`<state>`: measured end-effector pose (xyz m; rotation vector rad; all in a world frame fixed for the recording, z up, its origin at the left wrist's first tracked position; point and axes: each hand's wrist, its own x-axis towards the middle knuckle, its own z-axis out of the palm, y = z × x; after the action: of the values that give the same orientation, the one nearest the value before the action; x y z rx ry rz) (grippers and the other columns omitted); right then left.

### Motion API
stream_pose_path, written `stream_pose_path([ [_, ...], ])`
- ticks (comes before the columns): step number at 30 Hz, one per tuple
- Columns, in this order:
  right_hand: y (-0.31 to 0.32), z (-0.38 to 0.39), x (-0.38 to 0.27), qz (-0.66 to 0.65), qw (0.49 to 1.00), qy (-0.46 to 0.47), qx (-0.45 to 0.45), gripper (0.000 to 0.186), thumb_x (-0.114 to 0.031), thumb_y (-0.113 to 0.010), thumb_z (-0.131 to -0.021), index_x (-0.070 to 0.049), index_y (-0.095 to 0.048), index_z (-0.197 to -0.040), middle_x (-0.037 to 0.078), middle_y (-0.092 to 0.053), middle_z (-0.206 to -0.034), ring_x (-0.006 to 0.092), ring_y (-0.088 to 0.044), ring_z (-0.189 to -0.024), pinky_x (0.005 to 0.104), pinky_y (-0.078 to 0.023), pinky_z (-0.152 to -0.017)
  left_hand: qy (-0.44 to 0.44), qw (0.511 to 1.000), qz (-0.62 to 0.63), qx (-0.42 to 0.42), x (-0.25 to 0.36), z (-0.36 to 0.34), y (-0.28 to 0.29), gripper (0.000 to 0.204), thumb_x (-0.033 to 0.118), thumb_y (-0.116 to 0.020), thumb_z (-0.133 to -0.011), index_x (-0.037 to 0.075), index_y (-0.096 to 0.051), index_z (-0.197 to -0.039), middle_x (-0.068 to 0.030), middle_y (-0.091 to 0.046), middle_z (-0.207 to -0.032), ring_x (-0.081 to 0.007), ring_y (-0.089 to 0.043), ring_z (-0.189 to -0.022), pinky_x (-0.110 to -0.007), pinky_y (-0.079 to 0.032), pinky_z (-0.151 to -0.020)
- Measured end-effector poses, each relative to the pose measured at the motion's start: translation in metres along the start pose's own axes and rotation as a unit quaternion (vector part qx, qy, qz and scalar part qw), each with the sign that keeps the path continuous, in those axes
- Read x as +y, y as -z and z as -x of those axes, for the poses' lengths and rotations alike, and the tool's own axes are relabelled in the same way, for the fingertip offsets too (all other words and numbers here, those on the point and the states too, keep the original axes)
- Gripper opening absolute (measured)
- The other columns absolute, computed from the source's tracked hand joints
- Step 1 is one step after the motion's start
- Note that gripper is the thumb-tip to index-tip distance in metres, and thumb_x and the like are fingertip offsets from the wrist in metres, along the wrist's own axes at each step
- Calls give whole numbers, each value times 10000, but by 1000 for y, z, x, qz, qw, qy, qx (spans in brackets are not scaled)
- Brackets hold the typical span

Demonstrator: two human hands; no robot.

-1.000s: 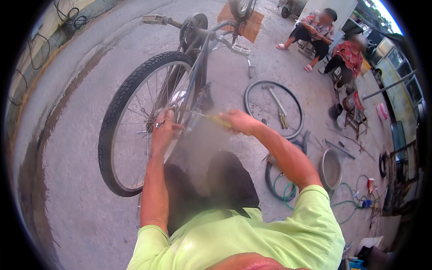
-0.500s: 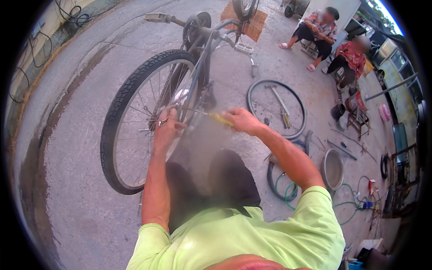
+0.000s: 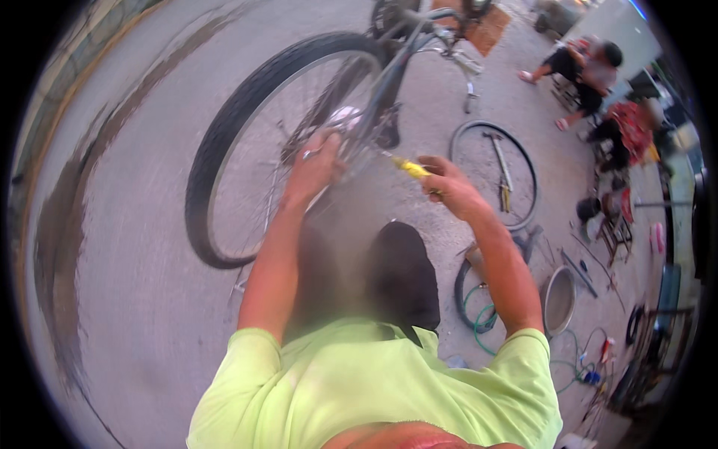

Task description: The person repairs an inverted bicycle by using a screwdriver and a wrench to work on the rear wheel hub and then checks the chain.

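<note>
Grey concrete floor (image 3: 127,247) in daylight — stained along the left edge; a loose tyre (image 3: 493,173), metal basin (image 3: 559,301) and green hose (image 3: 479,318) lie right; two people sit beyond.

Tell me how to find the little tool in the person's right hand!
Start at the big black bicycle wheel standing on the concrete. Just right of its middle, the right hand reaches toward it from the lime-green sleeve. The tool pokes out of that fist toward the wheel: it alone has a bright yellow handle.

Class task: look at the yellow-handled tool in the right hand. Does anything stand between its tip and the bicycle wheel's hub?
Nothing visible does. The right hand holds the yellow-handled tool pointed toward the hub, with only open air between. The left hand rests on the wheel, beside that line.
</note>
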<state>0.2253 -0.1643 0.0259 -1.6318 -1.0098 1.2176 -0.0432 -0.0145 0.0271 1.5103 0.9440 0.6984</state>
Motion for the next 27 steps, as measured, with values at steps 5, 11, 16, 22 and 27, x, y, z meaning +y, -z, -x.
stream_pose_path([
  [5,-14,17,2,-7,988,106,111,562,-190,-652,-964,26,-462,-1447,147,-689,-1089,158,-648,-819,265,-511,-696,31,999,13,2,8,5,2,503,436,-476,-1049,73,-548,-1389,-131,-696,-1109,-180,-707,-829,-332,-543,-687],
  [11,-23,12,-1,-78,986,18,144,494,-214,-599,-1009,33,-483,-1421,92,-666,-935,112,-634,-738,260,-462,-577,5,1000,19,3,2,3,4,513,437,-458,-1064,48,-547,-1385,-131,-686,-1100,-155,-696,-769,-304,-528,-633],
  [16,-35,8,17,-116,972,91,184,446,-332,-508,-1072,4,-534,-1363,60,-629,-868,93,-586,-593,231,-413,-505,-11,1000,25,4,0,1,2,521,437,-462,-1062,39,-543,-1387,-123,-680,-1107,-147,-693,-776,-302,-526,-634],
  [22,-28,16,3,-64,984,14,164,482,-269,-517,-1050,1,-463,-1446,132,-660,-1054,123,-646,-769,258,-466,-573,-11,999,43,4,-2,2,2,530,429,-460,-1064,19,-536,-1390,-127,-669,-1150,-146,-695,-780,-298,-524,-620],
  [27,-49,14,11,-225,950,27,214,515,-397,-478,-1075,-14,-479,-1421,89,-676,-898,122,-631,-659,253,-448,-537,-16,999,37,-7,-4,0,3,536,421,-455,-1067,6,-528,-1398,-141,-652,-1192,-155,-697,-781,-300,-527,-616],
])
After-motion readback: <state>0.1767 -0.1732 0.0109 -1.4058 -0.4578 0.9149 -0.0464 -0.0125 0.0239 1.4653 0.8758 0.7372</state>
